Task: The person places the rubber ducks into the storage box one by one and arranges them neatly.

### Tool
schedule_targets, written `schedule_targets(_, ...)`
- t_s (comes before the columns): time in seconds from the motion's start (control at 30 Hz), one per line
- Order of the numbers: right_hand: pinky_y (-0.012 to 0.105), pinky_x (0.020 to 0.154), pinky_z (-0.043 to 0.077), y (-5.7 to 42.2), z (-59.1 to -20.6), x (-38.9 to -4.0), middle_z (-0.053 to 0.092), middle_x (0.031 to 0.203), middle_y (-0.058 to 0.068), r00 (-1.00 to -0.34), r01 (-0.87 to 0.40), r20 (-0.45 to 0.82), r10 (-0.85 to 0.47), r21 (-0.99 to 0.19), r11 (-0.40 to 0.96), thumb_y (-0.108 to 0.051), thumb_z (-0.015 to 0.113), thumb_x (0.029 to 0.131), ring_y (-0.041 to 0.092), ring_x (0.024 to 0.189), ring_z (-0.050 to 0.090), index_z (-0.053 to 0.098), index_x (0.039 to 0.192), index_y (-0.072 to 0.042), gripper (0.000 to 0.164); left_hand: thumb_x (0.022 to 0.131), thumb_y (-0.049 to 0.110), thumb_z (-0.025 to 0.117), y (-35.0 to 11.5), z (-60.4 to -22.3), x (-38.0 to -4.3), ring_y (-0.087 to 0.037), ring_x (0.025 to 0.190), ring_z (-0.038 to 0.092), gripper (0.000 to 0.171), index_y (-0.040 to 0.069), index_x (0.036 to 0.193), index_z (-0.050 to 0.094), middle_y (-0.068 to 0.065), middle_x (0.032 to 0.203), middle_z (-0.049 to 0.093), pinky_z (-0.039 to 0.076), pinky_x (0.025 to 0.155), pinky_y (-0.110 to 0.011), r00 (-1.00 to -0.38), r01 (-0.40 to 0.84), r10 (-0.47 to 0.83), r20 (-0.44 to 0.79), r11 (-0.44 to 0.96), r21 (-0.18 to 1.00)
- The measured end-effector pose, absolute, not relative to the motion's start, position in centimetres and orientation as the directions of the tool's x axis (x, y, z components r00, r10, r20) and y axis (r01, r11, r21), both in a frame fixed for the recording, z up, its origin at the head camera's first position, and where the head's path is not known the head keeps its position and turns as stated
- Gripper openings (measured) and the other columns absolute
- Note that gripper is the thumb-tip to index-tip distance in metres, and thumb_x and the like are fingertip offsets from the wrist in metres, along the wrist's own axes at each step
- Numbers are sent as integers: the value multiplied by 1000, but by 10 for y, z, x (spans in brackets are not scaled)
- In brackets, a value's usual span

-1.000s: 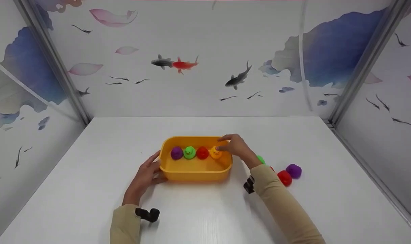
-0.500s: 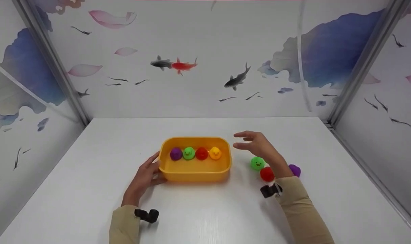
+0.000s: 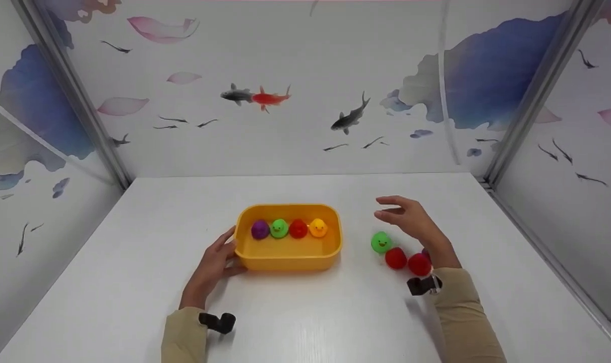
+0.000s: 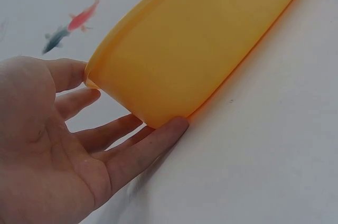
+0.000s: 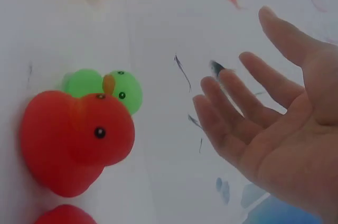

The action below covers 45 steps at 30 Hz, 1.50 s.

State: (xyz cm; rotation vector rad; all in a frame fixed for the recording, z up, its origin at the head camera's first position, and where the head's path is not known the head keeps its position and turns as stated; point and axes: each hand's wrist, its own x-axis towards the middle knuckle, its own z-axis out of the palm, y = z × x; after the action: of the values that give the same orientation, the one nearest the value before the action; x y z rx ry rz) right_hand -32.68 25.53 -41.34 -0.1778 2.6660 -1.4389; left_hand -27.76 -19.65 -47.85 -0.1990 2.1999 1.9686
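Observation:
A yellow plastic basin [image 3: 288, 263] has a row of small rubber ducks along its inside: a purple duck [image 3: 260, 230], a green duck [image 3: 279, 229], a red duck [image 3: 298, 229] and a yellow duck [image 3: 318, 228]. My left hand [image 3: 212, 264] rests its extended fingers against the basin's left end, touching rim and lower wall in the left wrist view. Holding nothing, my right hand [image 3: 409, 217] hovers right of the basin, fingers loosely bent. Beneath it are another green duck [image 3: 381, 242] and two red ducks [image 3: 395, 258]. A purple duck is mostly hidden behind the right wrist.
The white table [image 3: 295, 312] is enclosed by printed panels at the back and both sides. A metal post [image 3: 525, 96] stands at the back right corner, with another post [image 3: 78, 96] at the back left. A black wrist camera [image 3: 217, 322] sits on the left sleeve.
My right hand has let go of the yellow duck in the basin and moved right over the loose ducks, uncovering the green and red ones. My left hand stays at the basin.

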Motion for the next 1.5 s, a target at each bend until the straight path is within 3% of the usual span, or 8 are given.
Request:
schedule_targets(0.23, 62, 118, 34, 280, -428, -328, 47, 152, 18, -984, -25, -73, -162, -845, 534, -48, 67, 92, 40, 132, 55, 50, 147, -16, 66, 107, 35, 42, -196, -479, -276, -27, 123, 63, 53, 32, 159, 28, -15, 152, 50, 58, 97, -39, -977, -209, 26, -213, 115, 971)
schedule_targets(0.43, 63, 118, 33, 293, -439, -328, 55, 146, 15, -976, -26, -99, -192, -829, 559, -50, 70, 89, 38, 136, 51, 53, 144, -15, 68, 107, 35, 42, -196, -479, -276, -25, 121, 64, 53, 31, 159, 29, -15, 150, 52, 59, 96, -39, -977, -207, 26, -211, 118, 971)
schedule_targets(0.67, 64, 117, 34, 294, -445, -328, 54, 148, 16, -966, -35, -121, -228, -814, 580, -44, 71, 91, 39, 138, 49, 55, 142, -15, 61, 108, 33, 41, -198, -479, -274, -30, 127, 61, 53, 30, 159, 28, -16, 152, 50, 58, 97, -41, -980, -189, 38, -194, 102, 977)
schedule_targets(0.87, 61, 115, 39, 290, -447, -329, 53, 148, 18, -954, -68, -119, -275, -807, 587, -37, 71, 92, 39, 135, 53, 56, 140, -11, 57, 108, 34, 42, -198, -479, -273, -30, 128, 60, 52, 31, 158, 29, -15, 152, 50, 59, 96, -40, -981, -189, 35, -193, 96, 977)
schedule_targets(1.1, 54, 111, 46, 285, -453, -329, 53, 147, 15, -947, 12, -203, -248, -796, 605, -40, 74, 89, 35, 128, 57, 59, 138, -16, 56, 107, 36, 42, -198, -480, -274, -29, 128, 61, 53, 31, 159, 28, -14, 152, 50, 58, 97, -39, -981, -185, 34, -190, 101, 977)
schedule_targets(1.3, 41, 100, 53, 284, -458, -329, 51, 149, 11, -939, 114, -290, -186, -769, 628, -47, 77, 84, 32, 129, 50, 59, 136, -24, 60, 107, 36, 42, -198, -479, -273, -27, 125, 63, 53, 31, 159, 28, -15, 151, 51, 58, 98, -39, -980, -193, 38, -197, 104, 976)
schedule_targets(1.5, 39, 98, 55, 282, -460, -327, 54, 146, 16, -941, 116, -286, -183, -779, 616, -39, 77, 86, 35, 131, 51, 59, 136, -20, 57, 107, 37, 42, -196, -479, -274, -26, 123, 64, 52, 33, 158, 30, -15, 151, 51, 58, 97, -38, -979, -198, 33, -202, 100, 975)
